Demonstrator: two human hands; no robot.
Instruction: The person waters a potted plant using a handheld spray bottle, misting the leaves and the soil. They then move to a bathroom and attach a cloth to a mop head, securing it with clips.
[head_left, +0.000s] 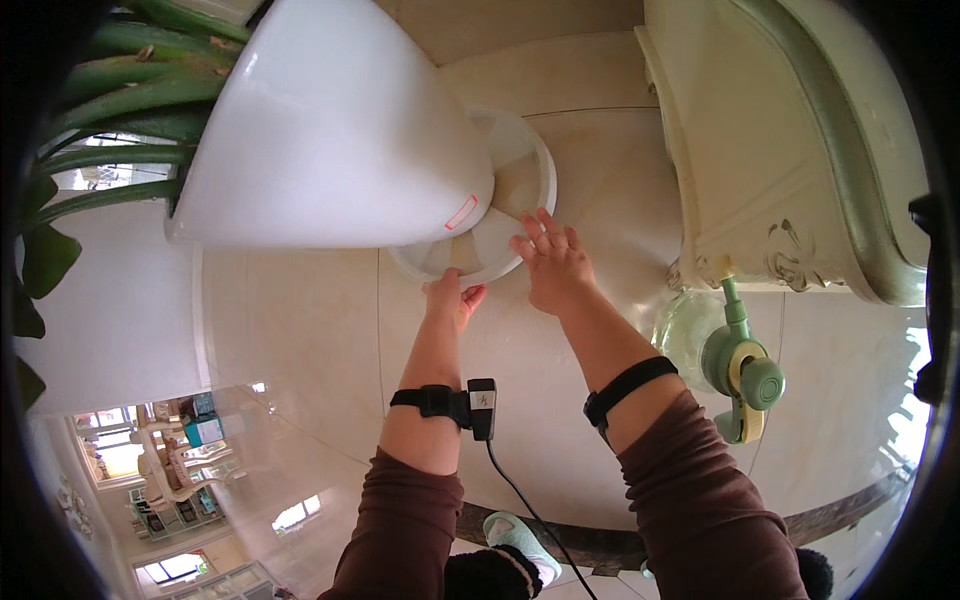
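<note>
A large white planter (337, 142) with green plant leaves (142, 90) at its top stands tilted in the picture, its foot over a round white saucer (551, 169). A small red outlined mark is on the planter near its base. My left hand (453, 298) grips the near rim of the saucer, fingers partly hidden under it. My right hand (553, 262) touches the saucer's right rim with its fingertips, fingers spread.
Right of my hands stands a clear round bottle with a green spray pump (742, 367), beside cream furniture with carved trim (765, 150). A black cable (525, 499) hangs from my left forearm band. A slippered foot (521, 540) is below on the tiled floor (300, 330).
</note>
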